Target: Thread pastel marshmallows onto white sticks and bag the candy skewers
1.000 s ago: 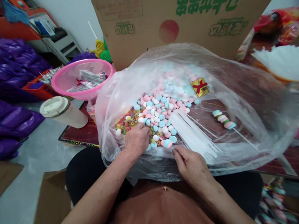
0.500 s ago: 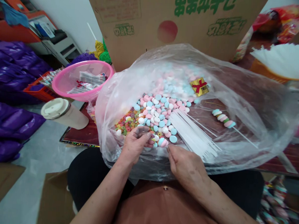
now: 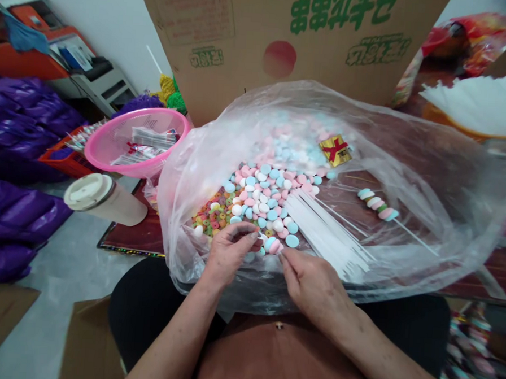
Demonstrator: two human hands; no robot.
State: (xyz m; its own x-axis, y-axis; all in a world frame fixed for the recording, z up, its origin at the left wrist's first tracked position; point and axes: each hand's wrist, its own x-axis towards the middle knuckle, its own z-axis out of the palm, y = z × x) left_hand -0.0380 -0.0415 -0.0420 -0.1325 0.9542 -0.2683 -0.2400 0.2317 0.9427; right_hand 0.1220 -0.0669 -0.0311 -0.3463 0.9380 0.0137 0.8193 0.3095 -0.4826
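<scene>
My right hand (image 3: 314,277) is closed in a pinch at the end of a short candy skewer (image 3: 272,245) with blue and pink pieces on it; its stick is mostly hidden by the fingers. Facing it, my left hand (image 3: 233,250) has thumb and fingers together on a small white candy (image 3: 260,236). Beyond my hands is a pile of pink, blue and white candies (image 3: 263,195), with small fruit-coloured ring candies (image 3: 215,210) to the left. A bundle of white sticks (image 3: 329,236) lies beside the right hand. A threaded candy skewer (image 3: 377,204) rests farther right.
A clear plastic bag (image 3: 458,166) surrounds the candies, with a gold packet (image 3: 335,151) among them. A pink basket (image 3: 94,153) and a lidded cup (image 3: 120,204) stand left. Behind rises a cardboard box (image 3: 248,36). More white sticks (image 3: 482,105) fill an orange container at right.
Both hands stay close together at the skewer. My left fingertips have come nearer the candies on it, with the white piece now showing. The view has shifted slightly.
</scene>
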